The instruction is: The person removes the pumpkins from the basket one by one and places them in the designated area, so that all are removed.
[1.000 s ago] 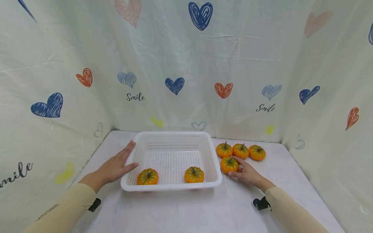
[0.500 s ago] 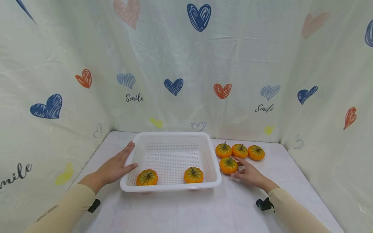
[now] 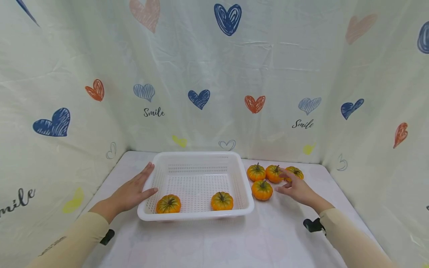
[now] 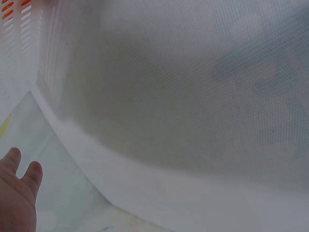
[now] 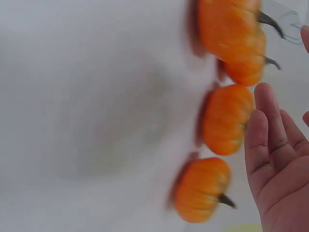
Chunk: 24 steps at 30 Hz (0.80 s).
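My left hand [image 3: 132, 190] rests with straight fingers along the left rim of a white plastic basket [image 3: 197, 213]. Two small orange pumpkins sit inside it: one pumpkin [image 3: 168, 204] at the front left, another pumpkin [image 3: 222, 201] at the front right. Beyond the basket's right side, a front pumpkin [image 3: 262, 190] stands on the table close to the rim. Behind it is a row of a left pumpkin [image 3: 256, 172], a middle pumpkin [image 3: 273, 174] and a right pumpkin [image 3: 296, 172]. My right hand [image 3: 297, 189], fingers extended and holding nothing, hovers beside them, partly covering the right one.
A pale cloth-covered table [image 3: 214, 245] extends in front of the basket. A curtain [image 3: 281, 70] printed with hearts surrounds the table at the back and sides. Dark straps [image 3: 313, 225] show at both wrists.
My right hand has let go of the front pumpkin and moved right and back toward the rear row. That pumpkin stays beside the basket. My left hand keeps its place on the rim.
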Motion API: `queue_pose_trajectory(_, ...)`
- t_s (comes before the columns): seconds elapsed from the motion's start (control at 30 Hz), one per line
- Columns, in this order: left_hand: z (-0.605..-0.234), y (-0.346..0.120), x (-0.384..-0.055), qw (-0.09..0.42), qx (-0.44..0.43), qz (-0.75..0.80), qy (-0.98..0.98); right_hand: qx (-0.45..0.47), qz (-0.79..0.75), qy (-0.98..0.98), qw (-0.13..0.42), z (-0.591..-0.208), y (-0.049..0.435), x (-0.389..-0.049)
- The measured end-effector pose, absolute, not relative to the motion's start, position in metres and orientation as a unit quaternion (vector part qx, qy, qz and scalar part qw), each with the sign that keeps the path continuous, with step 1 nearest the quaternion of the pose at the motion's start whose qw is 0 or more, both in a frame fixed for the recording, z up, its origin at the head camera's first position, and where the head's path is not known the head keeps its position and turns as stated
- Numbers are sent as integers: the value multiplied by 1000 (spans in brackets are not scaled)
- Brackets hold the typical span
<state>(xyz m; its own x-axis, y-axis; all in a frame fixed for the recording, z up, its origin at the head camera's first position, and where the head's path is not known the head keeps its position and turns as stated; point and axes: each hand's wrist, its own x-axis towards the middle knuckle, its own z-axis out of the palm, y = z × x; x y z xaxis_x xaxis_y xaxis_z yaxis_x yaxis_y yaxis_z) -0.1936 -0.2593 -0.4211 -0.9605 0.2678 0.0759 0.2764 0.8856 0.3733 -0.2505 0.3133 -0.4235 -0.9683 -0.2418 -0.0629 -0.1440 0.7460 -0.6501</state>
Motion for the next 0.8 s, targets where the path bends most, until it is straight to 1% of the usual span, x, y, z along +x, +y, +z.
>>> queue_pose_trajectory(0.13,-421,-259,-193,9,-139,-194,-971,-135,-331,933,51,-395,310,-261)
queue_pose_trajectory(0.27,-420,-260,-193,8,-137,-195,-971,-172,-323,930,38,-365,297,-274)
queue_pose_trajectory(0.5,-419,-260,-192,8,-139,-196,-971,-216,-309,925,50,-320,247,-294)
queue_pose_trajectory(0.63,-421,-260,-192,9,-141,-198,-970,-242,-300,920,66,-306,209,-299)
queue_pose_trajectory(0.8,-423,-261,-194,9,-141,-197,-970,-280,-302,907,91,-306,162,-304)
